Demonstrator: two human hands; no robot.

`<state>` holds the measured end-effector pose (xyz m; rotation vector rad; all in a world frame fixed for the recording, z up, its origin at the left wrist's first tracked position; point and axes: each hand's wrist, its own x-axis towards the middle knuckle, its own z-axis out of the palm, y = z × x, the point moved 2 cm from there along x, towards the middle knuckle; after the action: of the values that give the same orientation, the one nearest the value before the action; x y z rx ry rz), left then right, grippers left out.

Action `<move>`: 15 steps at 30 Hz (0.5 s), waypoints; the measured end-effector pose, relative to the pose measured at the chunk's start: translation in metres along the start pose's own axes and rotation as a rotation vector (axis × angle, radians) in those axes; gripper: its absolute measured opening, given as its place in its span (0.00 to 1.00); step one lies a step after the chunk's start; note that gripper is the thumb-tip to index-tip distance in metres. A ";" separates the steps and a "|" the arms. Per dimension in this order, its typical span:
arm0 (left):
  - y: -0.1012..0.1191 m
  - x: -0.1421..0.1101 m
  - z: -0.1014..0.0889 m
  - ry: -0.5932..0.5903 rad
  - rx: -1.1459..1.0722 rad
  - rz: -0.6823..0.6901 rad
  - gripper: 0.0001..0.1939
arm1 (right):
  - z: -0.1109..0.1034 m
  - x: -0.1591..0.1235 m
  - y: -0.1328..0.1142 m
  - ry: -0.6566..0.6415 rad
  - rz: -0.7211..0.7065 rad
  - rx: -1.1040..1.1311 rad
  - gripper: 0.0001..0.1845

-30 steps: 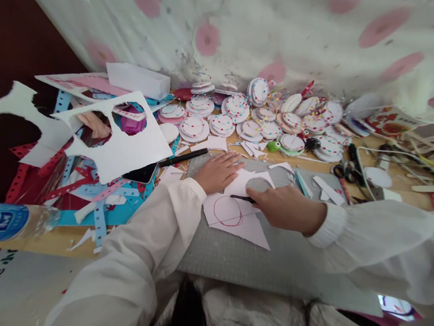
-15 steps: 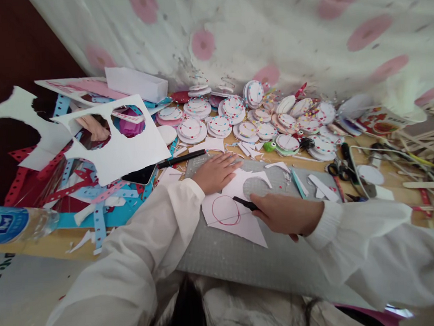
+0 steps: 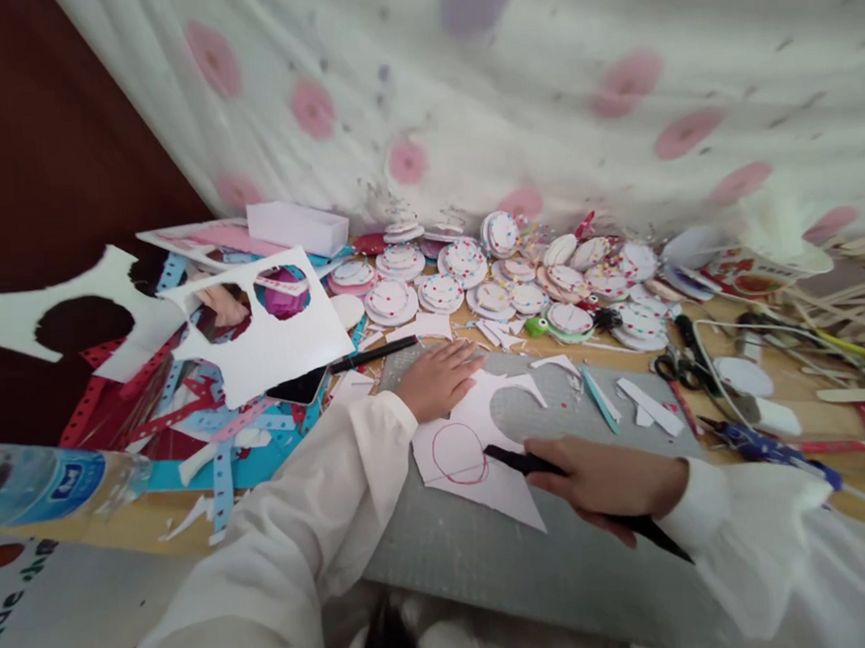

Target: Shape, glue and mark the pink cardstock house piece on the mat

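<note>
A white paper sheet [image 3: 506,493] with a red drawn circle [image 3: 459,454] lies on a grey cutting mat [image 3: 495,549]. My left hand [image 3: 437,379] lies flat on the sheet's upper left part, fingers stretched out. My right hand [image 3: 610,480] is closed round a black knife-like tool [image 3: 514,460]. The tool's tip rests at the right edge of the red circle. A round hole is cut out of the sheet above the tool.
Stacks of decorated white paper discs [image 3: 473,271] crowd the back of the table. Scissors [image 3: 675,365], a black marker [image 3: 375,353], a phone [image 3: 299,384], cut-out white card [image 3: 268,327], coloured strips [image 3: 185,413] and a water bottle [image 3: 41,485] lie around. Sticks [image 3: 851,311] pile at right.
My right hand has drawn back toward me and to the right with the tool, its tip moving from the cut hole down to the circle's right edge. The view has tilted up.
</note>
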<state>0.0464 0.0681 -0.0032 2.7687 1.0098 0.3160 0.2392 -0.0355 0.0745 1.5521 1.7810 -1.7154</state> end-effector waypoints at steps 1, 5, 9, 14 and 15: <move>0.000 0.000 -0.002 0.004 -0.015 -0.003 0.24 | 0.000 -0.001 0.004 0.022 -0.028 0.095 0.17; -0.002 -0.007 -0.025 0.132 -0.095 -0.068 0.22 | -0.002 0.014 0.016 0.219 -0.286 0.504 0.21; -0.012 -0.041 -0.067 0.205 -0.076 -0.293 0.14 | -0.002 0.048 0.023 0.331 -0.542 0.861 0.21; -0.046 -0.120 -0.100 0.040 0.114 -0.743 0.13 | -0.001 0.073 0.032 0.358 -0.669 1.095 0.18; -0.053 -0.135 -0.101 0.044 0.135 -0.793 0.14 | -0.001 0.074 0.033 0.354 -0.676 1.117 0.18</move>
<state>-0.1131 0.0298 0.0629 2.2134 2.0661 0.1852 0.2345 -0.0050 -0.0004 1.7491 1.6522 -3.3407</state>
